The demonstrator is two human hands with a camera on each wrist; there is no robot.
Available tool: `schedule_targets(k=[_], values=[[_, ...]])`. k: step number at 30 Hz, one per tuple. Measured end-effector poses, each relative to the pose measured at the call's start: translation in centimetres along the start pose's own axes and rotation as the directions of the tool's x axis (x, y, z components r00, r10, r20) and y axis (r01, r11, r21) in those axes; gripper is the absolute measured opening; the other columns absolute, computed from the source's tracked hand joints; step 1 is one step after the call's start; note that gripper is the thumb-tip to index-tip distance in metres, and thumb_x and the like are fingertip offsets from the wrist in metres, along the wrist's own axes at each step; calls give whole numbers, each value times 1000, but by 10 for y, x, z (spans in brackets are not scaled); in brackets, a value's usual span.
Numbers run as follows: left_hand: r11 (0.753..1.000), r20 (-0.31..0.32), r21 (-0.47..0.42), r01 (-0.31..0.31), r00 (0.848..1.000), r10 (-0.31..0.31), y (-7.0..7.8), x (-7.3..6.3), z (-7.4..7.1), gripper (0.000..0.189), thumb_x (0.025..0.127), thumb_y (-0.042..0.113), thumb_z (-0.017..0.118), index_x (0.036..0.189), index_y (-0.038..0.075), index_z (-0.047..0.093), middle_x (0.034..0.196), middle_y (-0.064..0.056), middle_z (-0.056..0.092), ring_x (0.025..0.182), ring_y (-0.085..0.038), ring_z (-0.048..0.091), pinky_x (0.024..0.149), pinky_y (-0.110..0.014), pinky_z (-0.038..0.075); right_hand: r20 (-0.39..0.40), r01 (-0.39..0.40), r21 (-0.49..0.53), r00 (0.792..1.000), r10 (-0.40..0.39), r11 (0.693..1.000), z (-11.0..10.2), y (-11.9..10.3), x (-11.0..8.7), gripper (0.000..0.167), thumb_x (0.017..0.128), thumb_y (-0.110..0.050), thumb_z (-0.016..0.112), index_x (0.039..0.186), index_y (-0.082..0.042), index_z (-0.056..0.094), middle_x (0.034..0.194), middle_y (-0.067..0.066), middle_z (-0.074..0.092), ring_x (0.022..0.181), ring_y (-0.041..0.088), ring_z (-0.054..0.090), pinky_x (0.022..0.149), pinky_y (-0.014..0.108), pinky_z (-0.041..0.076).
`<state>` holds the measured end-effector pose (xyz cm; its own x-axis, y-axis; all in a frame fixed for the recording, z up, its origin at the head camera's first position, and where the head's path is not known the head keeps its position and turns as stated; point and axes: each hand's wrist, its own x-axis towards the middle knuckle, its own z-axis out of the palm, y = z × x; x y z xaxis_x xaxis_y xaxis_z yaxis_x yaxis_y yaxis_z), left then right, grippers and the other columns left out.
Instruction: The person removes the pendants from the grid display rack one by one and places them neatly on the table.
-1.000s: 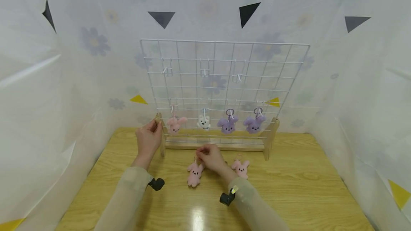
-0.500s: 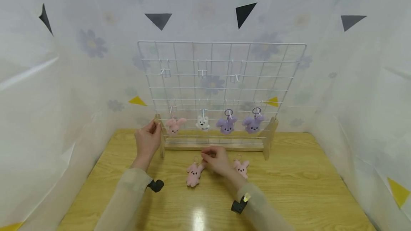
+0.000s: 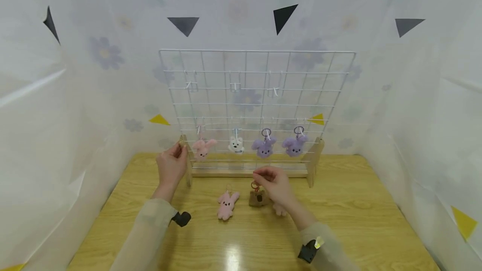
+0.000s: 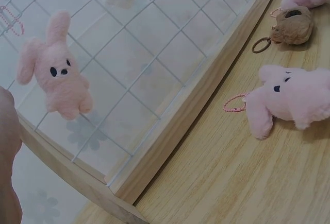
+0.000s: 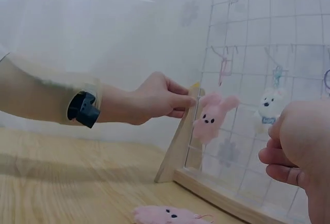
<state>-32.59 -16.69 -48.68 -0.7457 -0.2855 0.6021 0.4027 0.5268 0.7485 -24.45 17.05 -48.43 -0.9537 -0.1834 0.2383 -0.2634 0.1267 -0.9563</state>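
Observation:
My left hand [image 3: 172,164] pinches the top of the wooden side post [image 5: 181,147] at the left of the wire grid rack. Above the table, my right hand [image 3: 276,185] has its fingers loosely curled and appears to hold nothing. Just below its fingertips lies a brown plush keychain [image 3: 257,198] with its ring [image 4: 261,45] flat on the wood. A pink bunny plush keychain [image 3: 226,205] lies left of it. Another pink plush keychain [image 3: 279,209] is mostly hidden by the right hand in the head view.
On the grid's [image 3: 244,104] lower hooks hang a pink bunny plush [image 3: 202,149], a white plush [image 3: 236,144] and two purple plushes [image 3: 295,146]. Three upper hooks [image 3: 235,86] carry nothing. White sheeting surrounds the wooden table [image 3: 180,246].
The right hand has left the left pink bunny keychain's ring and moved right. It uncovers the brown plush and covers most of the right pink one. The left hand stays on the post.

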Motion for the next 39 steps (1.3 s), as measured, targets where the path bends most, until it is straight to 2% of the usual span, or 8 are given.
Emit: schedule_targets(k=[3,8,14,19,26,32,39], values=[[1000,0,6,7,1000,-7,0,0,1,25,97,2,73,116,-14,73,102,-31,74,87,-41,78,67,0,47,-26,51,4,998,-51,999,-15,-11,-1,17,101,-1,71,111,13,71,98,16,76,88,29,75,81,33,64],[1000,-10,20,-2,1000,2,-2,0,1,25,97,3,74,116,-14,74,102,-30,74,86,-40,78,67,0,46,-54,115,25,992,-113,993,-39,-23,2,15,101,3,70,111,15,71,100,12,75,86,18,75,81,32,64],[999,-19,29,-28,999,28,-3,0,1,23,97,3,74,114,-12,76,100,-29,75,84,-39,78,67,1,45,-106,211,18,972,-208,977,-67,-30,8,11,98,12,67,106,20,68,93,8,76,80,18,75,76,28,64],[999,-23,7,-32,999,33,-2,-1,1,23,96,0,74,114,-14,74,100,-31,74,85,-41,77,67,1,46,-149,181,-12,972,-181,983,-88,-34,12,16,100,9,66,107,24,65,91,4,76,80,15,74,77,28,64],[999,-19,8,-44,999,44,-2,-1,2,24,96,0,74,116,-14,73,102,-31,73,86,-42,77,69,1,46,-196,132,-120,968,-153,984,-112,-39,16,16,101,3,69,108,18,70,95,28,73,79,12,72,74,25,63],[999,-24,23,-39,999,40,-2,-1,1,24,97,2,74,117,-13,74,102,-30,74,86,-41,77,69,0,46,-228,147,-145,957,-178,978,-125,-43,22,16,101,2,70,107,17,71,98,34,71,78,12,73,74,24,62],[999,-20,13,-46,999,46,-2,-1,1,24,97,0,74,116,-14,73,102,-32,73,86,-42,77,69,0,47,-242,136,-201,953,-183,970,-138,-51,30,22,103,-2,69,117,15,70,103,34,71,82,13,74,76,21,62]])
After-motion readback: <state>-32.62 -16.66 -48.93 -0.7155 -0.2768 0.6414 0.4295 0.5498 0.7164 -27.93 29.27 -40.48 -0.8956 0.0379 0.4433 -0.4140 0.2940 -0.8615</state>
